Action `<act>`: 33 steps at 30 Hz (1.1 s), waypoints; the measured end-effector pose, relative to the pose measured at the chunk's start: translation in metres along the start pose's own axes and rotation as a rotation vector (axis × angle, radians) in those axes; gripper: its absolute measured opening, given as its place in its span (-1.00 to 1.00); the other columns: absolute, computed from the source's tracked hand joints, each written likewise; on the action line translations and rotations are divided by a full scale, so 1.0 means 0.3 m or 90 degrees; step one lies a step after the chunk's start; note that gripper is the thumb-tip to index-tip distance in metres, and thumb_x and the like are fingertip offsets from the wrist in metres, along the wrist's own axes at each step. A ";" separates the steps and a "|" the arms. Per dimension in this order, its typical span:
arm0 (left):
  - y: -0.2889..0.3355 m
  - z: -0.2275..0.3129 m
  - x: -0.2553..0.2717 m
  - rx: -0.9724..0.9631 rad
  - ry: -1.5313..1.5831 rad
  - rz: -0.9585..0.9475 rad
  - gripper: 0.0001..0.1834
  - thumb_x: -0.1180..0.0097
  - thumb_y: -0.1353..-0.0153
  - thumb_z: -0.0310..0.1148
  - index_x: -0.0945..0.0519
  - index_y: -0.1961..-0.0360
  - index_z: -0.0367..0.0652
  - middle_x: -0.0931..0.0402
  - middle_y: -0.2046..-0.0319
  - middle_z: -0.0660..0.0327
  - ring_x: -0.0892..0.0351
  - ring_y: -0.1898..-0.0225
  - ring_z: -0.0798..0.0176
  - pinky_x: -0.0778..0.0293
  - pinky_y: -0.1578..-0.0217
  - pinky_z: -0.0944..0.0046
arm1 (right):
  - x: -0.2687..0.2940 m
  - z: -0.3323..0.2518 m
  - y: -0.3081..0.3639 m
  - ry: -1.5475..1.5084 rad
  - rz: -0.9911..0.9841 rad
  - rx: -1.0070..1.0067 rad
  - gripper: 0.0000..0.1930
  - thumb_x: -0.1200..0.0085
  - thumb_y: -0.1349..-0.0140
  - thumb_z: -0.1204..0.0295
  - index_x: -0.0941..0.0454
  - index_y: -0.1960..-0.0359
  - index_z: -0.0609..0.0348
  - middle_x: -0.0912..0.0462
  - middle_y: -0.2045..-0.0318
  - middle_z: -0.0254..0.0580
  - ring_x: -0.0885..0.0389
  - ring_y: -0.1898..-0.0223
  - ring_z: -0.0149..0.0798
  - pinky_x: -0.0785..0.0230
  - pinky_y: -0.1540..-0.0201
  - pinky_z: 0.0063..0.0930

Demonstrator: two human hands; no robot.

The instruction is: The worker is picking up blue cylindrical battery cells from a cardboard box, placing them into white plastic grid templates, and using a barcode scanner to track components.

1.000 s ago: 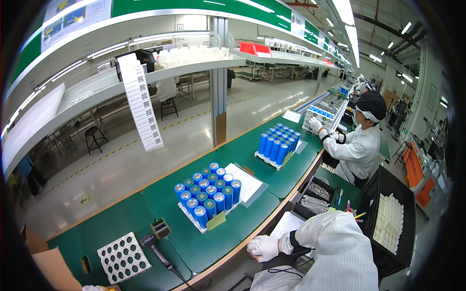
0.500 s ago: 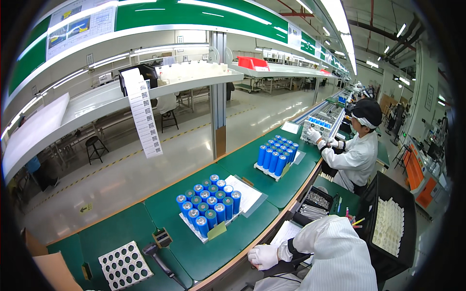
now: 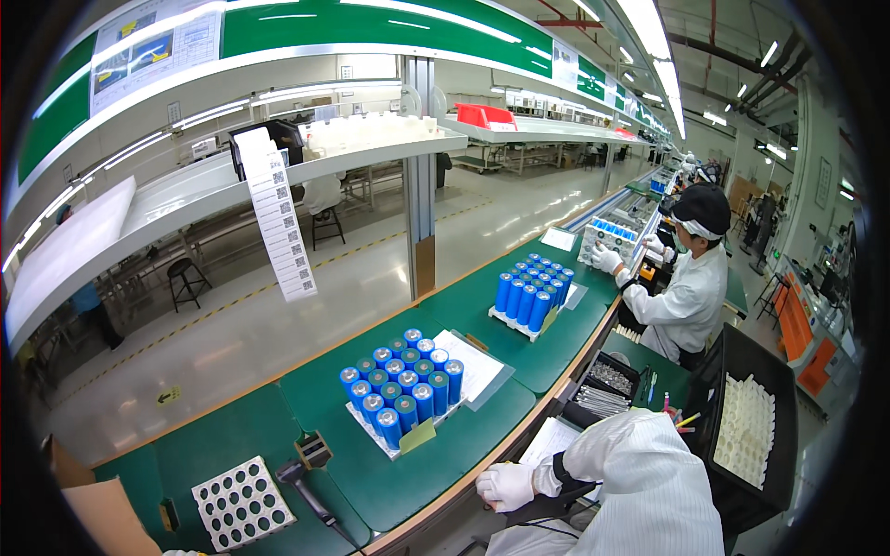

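Note:
My right hand [image 3: 506, 487], in a white glove, is beside the bench's near edge, fingers curled downward; what they hold, if anything, is hidden. A dark object [image 3: 538, 509] lies under its wrist, and a white sheet [image 3: 549, 441] is just beyond. My left hand cannot be made out; only a pale sliver shows at the bottom edge near the white holder with round holes [image 3: 243, 505]. A handheld scanner [image 3: 311, 496] lies beside that holder, its cable trailing toward the near edge. Blue cylindrical battery cells [image 3: 405, 378] stand upright in a white holder in mid-bench, with a yellow-green slip [image 3: 418, 436] at the front.
Farther along are a second block of cells [image 3: 533, 292] and a co-worker [image 3: 691, 278] gripping a cell pack [image 3: 607, 243]. A black crate [image 3: 783, 435] of white holders stands right, near black parts trays [image 3: 609, 375]. A label strip [image 3: 283, 227] hangs from the shelf [image 3: 371, 153].
The whole view has shifted slightly. My right hand stays at the bench edge in much the same pose. The co-worker's far hand has moved away from the pack's side.

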State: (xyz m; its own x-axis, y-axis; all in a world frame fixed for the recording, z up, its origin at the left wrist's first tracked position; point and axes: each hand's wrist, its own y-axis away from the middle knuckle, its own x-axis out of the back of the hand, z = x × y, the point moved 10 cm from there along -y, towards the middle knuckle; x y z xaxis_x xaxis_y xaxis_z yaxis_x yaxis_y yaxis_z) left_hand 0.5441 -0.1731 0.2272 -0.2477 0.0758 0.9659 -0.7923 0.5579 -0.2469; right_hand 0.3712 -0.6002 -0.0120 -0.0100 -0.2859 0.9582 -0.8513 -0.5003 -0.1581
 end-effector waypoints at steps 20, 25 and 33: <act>-0.002 -0.004 -0.012 0.006 -0.023 -0.005 -0.81 -0.24 -0.04 -0.31 -0.55 0.62 -0.12 -0.50 0.61 -0.04 -0.49 0.48 -0.19 -0.38 0.40 -0.13 | -0.011 0.002 0.002 0.008 -0.002 0.005 -0.85 -0.14 0.02 0.30 -0.53 0.56 0.10 -0.51 0.43 -0.26 -0.54 0.29 -0.15 -0.44 0.23 -0.25; 0.004 0.007 0.002 -0.016 -0.014 0.008 -0.78 -0.25 -0.05 -0.28 -0.54 0.62 -0.13 -0.49 0.62 -0.04 -0.48 0.49 -0.19 -0.36 0.41 -0.13 | 0.010 -0.009 -0.002 0.019 0.013 0.020 -0.84 -0.13 0.01 0.30 -0.53 0.55 0.11 -0.51 0.44 -0.25 -0.54 0.30 -0.15 -0.44 0.23 -0.25; 0.001 0.003 -0.014 -0.013 -0.037 0.002 -0.77 -0.25 -0.06 -0.27 -0.54 0.62 -0.13 -0.49 0.62 -0.04 -0.49 0.49 -0.19 -0.37 0.41 -0.13 | 0.001 -0.002 0.001 0.012 0.004 0.010 -0.84 -0.13 0.01 0.31 -0.53 0.55 0.12 -0.52 0.42 -0.25 -0.54 0.29 -0.14 -0.44 0.21 -0.25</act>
State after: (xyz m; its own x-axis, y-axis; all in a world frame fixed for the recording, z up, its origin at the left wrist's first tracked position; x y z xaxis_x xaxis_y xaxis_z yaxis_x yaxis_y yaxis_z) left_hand 0.5444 -0.1741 0.2229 -0.2829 0.0305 0.9587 -0.7796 0.5750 -0.2484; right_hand 0.3707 -0.5998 -0.0115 -0.0253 -0.2745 0.9612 -0.8428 -0.5112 -0.1682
